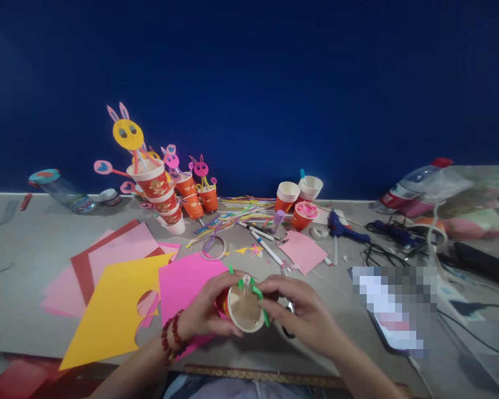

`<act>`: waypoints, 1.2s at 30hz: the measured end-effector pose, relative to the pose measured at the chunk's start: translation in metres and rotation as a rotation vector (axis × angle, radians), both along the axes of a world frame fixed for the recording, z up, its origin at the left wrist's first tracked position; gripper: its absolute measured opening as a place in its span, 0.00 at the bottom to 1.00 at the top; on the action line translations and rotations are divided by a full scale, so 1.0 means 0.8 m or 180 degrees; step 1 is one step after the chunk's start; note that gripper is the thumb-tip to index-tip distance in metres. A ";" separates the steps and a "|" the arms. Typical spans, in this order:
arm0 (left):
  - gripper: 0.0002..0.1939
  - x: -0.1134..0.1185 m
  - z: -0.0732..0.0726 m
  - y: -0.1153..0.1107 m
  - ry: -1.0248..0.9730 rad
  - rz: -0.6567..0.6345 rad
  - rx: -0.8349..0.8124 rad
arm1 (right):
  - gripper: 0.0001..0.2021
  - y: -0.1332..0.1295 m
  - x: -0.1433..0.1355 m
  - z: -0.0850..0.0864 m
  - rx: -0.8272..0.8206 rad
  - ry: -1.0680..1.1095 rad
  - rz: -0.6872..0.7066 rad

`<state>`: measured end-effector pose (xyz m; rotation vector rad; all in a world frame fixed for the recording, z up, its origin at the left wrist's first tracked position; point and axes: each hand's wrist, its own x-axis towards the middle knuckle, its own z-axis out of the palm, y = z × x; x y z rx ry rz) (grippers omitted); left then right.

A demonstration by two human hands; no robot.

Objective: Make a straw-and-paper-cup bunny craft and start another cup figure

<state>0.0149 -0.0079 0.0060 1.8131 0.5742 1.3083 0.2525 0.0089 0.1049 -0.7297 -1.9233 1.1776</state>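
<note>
My left hand [213, 306] is wrapped round a paper cup [246, 326], tilted so its open mouth faces me. A green bendy strip [266, 315], perhaps a straw or pipe cleaner, runs over the cup's right rim. My right hand [296, 305] pinches this strip between thumb and fingers. A clear, pale upright piece [247, 281] stands at the far rim beside more green; its kind I cannot make out. Under my right hand lies a dark-handled pair of scissors [289, 327], mostly hidden. Beneath the left hand is a bright pink paper sheet [191, 277].
Yellow paper [108, 299] with round cut-outs lies left. Stacked rabbit-faced cups [152, 185] stand behind it. Coloured pipe cleaners [237, 213], markers [268, 248], a tape roll [213, 247] and spare cups [286, 194] sit at the back. A blue glue gun [343, 227], cables and a phone [393, 316] lie right.
</note>
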 end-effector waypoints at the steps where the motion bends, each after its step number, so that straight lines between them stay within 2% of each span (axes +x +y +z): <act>1: 0.43 0.000 -0.004 0.001 -0.0021 0.0016 0.0047 | 0.07 0.000 -0.001 -0.002 -0.0081 0.0022 -0.0025; 4: 0.44 0.002 -0.002 0.004 -0.0001 0.0014 0.0223 | 0.09 0.002 -0.006 -0.007 -0.0338 0.0107 -0.0106; 7: 0.42 0.007 0.019 0.008 0.0044 -0.0074 0.0310 | 0.08 0.005 -0.009 -0.009 -0.0444 0.0153 -0.0127; 11: 0.43 0.013 0.039 0.011 0.0150 -0.0109 0.0493 | 0.06 0.004 -0.012 -0.007 -0.0205 0.0072 -0.0156; 18: 0.44 0.011 0.032 0.011 0.0210 0.0001 0.0461 | 0.06 -0.002 -0.010 -0.009 -0.0147 -0.0104 -0.0146; 24: 0.43 0.012 0.033 0.011 0.0167 0.0068 0.0436 | 0.05 -0.001 -0.015 -0.010 -0.0512 -0.0046 -0.0256; 29: 0.42 0.013 0.028 0.010 0.0058 0.0039 0.0350 | 0.06 -0.002 -0.017 -0.011 -0.0820 0.0012 -0.0300; 36: 0.43 0.011 0.022 0.010 0.0067 0.0062 0.0304 | 0.07 -0.002 -0.016 -0.010 -0.0943 0.0021 -0.0279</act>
